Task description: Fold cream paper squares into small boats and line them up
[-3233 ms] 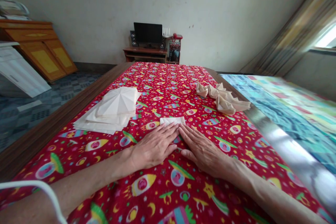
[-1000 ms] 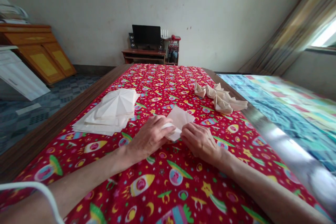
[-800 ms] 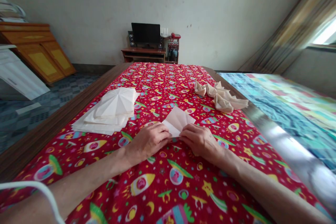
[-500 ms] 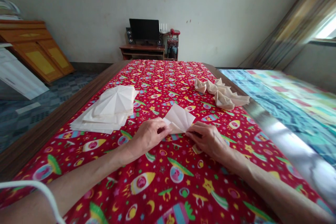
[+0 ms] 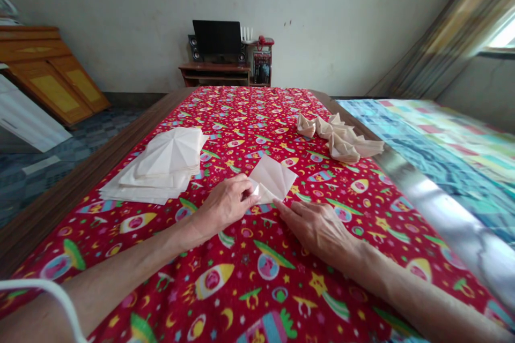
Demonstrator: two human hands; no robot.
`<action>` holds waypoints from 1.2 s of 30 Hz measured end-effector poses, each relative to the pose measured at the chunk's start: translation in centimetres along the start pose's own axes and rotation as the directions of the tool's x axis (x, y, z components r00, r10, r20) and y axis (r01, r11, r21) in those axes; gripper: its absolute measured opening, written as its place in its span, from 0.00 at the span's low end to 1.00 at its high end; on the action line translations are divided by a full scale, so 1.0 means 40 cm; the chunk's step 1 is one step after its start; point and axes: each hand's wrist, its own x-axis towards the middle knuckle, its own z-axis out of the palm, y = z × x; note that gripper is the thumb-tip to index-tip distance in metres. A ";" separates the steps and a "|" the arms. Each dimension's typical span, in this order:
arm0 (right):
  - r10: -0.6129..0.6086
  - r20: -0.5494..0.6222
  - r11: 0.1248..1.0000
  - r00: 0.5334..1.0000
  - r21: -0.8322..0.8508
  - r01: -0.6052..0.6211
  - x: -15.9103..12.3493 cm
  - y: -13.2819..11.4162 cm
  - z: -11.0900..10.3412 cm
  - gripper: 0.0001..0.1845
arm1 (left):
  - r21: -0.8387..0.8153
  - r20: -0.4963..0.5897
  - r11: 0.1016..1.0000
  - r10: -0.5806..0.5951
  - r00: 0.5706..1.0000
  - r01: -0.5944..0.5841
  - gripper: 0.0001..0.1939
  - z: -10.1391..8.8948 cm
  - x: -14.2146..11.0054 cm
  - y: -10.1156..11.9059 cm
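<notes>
A pale square of creased paper [image 5: 274, 173] lies on the red patterned cloth between my hands, its near edge folded over. My left hand [image 5: 230, 199] pinches the paper's left corner between thumb and fingers. With its index finger stretched out, my right hand [image 5: 311, 224] touches the near corner of the paper; its other fingers rest on the cloth, and its thumb is mostly hidden. To the left lies a stack of creased paper sheets [image 5: 171, 155]. Several folded paper pieces [image 5: 340, 136] sit joined or bunched together at the right.
The red cloth [image 5: 257, 257] covers a long table with a brown edge [image 5: 132, 139]. A bed [image 5: 450, 144] stands on the right, a wooden cabinet [image 5: 52, 72] on the left. At the far wall is a desk with a monitor [image 5: 216, 37]. A white cable [image 5: 60, 292] crosses the lower left.
My right hand has let its pinch go and moved slightly down and left, its index finger now extended at the paper's near corner. My left hand keeps its pinch. The view has shifted slightly.
</notes>
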 end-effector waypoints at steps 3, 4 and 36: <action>0.005 0.025 1.000 1.000 -0.023 -0.004 0.000 -0.004 0.001 0.20 | 0.020 -0.008 1.000 0.012 1.000 -0.011 0.11 -0.001 -0.001 0.000; 0.011 0.035 1.000 0.999 -0.021 -0.010 0.001 -0.004 -0.001 0.20 | 0.028 -0.005 1.000 0.014 1.000 -0.014 0.11 -0.002 -0.001 0.000; 0.205 0.058 0.940 0.977 0.267 -0.213 0.016 0.001 -0.003 0.14 | 0.011 -0.020 0.997 -0.079 0.997 0.079 0.18 0.006 -0.003 -0.001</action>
